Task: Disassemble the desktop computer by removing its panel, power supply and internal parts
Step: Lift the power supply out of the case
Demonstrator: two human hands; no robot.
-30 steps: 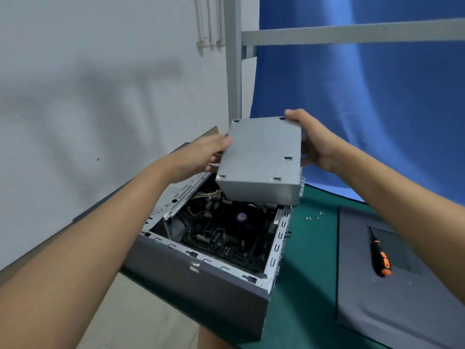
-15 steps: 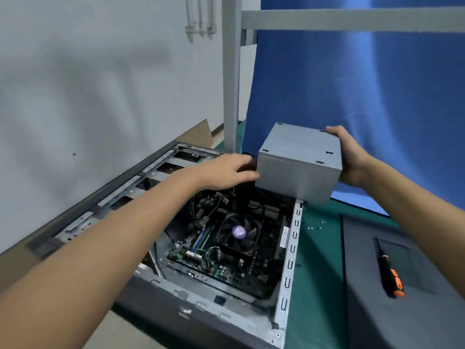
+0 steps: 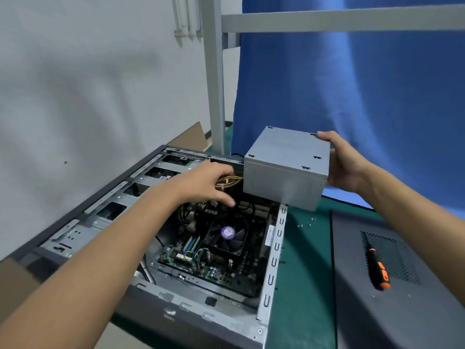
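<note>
Above the far right corner of the case (image 3: 273, 260), the right hand (image 3: 347, 165) clasps the power supply (image 3: 284, 167); the left hand (image 3: 198, 185) has its fingers curled at the yellow cables (image 3: 232, 181), grip unclear. Best unplug those before pulling away.

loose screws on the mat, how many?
3: small silver screws on the green mat right of the open grey computer case, two side by side, one just behind. Tiny; more may be hidden.
</note>
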